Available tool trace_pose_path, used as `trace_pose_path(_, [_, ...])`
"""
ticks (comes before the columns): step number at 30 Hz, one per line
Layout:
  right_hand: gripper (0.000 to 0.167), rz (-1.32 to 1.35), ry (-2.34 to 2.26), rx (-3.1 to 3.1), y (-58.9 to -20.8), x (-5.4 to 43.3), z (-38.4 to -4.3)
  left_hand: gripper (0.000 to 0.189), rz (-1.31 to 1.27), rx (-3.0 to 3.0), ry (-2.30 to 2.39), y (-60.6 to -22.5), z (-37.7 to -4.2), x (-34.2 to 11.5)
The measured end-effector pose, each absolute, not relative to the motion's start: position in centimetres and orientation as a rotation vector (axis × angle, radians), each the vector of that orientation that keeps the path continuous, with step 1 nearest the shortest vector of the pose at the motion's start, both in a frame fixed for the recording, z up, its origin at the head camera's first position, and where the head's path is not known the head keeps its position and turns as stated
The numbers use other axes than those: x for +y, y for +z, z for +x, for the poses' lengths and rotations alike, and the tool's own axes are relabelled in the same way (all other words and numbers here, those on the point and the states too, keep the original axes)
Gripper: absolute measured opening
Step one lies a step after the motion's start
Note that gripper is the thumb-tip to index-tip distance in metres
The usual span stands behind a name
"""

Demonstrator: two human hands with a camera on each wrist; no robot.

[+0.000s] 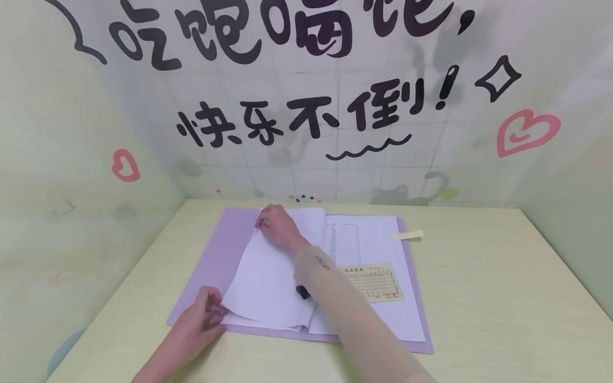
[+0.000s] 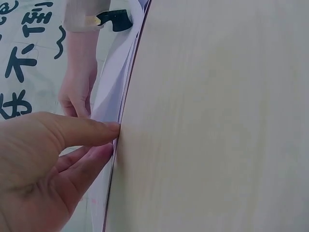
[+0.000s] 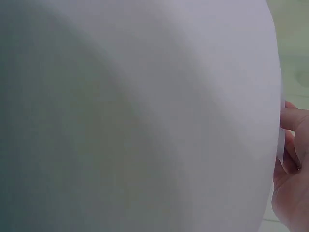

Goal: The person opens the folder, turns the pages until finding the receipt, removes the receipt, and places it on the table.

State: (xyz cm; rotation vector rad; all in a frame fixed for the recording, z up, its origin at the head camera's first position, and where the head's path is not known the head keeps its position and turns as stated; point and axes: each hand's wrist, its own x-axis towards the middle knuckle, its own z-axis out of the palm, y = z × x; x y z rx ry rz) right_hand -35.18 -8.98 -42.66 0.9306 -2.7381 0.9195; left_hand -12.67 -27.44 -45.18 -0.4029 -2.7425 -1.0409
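Observation:
A purple folder [image 1: 217, 255] lies spread on the table with white sheets inside. My right hand [image 1: 280, 226] reaches across and pinches the far left corner of a white sheet [image 1: 273, 271], whose left edge is lifted in a curve. In the right wrist view that sheet [image 3: 207, 96] fills most of the picture, and the hand [image 3: 294, 169] grips its edge. At the near left corner, my left hand [image 1: 203, 314] holds the edge of the sheets between thumb and fingers. In the left wrist view its thumb [image 2: 91, 131] lies right at the folder's edge.
On the right-hand page [image 1: 375, 324] lies a yellowish printed form [image 1: 378, 284], partly behind the right sleeve [image 1: 349, 314]. A small pale tab [image 1: 409, 234] sticks out at the folder's right edge. A lettered wall [image 1: 306, 175] stands behind the table [image 1: 498, 298].

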Motion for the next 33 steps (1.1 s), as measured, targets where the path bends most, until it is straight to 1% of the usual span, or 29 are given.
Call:
trace_pose_path(2, [0.016,0.942,0.923,-2.731,-42.6,-9.0,-35.2,0.064,-0.414,-2.732,-1.029,-45.2,-12.8,-27.4])
trace_pose_path(4, [0.015,0.963,0.92,-2.724,-42.5,-9.1,-35.2,0.066,-0.449,-2.714,-0.985,-45.3,-12.8,-27.4])
trace_pose_path(6, [0.015,0.98,0.919,-2.723,-42.5,-9.1,-35.1,0.062,-0.494,-2.702,-0.935,-45.4,-12.8,-27.4])
trace_pose_path(9, [0.015,0.995,0.926,-2.732,-42.5,-9.3,-35.0,0.049,-0.555,-2.686,-0.875,-45.6,-12.8,-27.5])
trace_pose_path(12, [0.018,0.995,0.942,-2.752,-42.5,-9.3,-34.7,0.044,-0.57,-2.682,-0.824,-45.8,-12.7,-27.6])
trace_pose_path(19, [0.036,0.962,0.812,-2.813,-42.2,-9.3,-34.2,0.041,-0.581,-2.649,-0.692,-45.9,-12.6,-27.6])
trace_pose_path(25, [0.037,0.92,0.728,-3.033,-42.7,-8.7,-34.3,0.04,-0.566,-2.672,-0.672,-45.8,-12.5,-27.5])
trace_pose_path(28, [0.037,0.948,0.682,-3.088,-43.1,-8.4,-34.5,0.04,-0.573,-2.661,-0.664,-45.8,-12.6,-27.4])
trace_pose_path(33, [0.041,0.987,0.654,-3.132,-42.9,-7.8,-34.3,0.041,-0.597,-2.626,-0.655,-45.9,-12.8,-27.5])
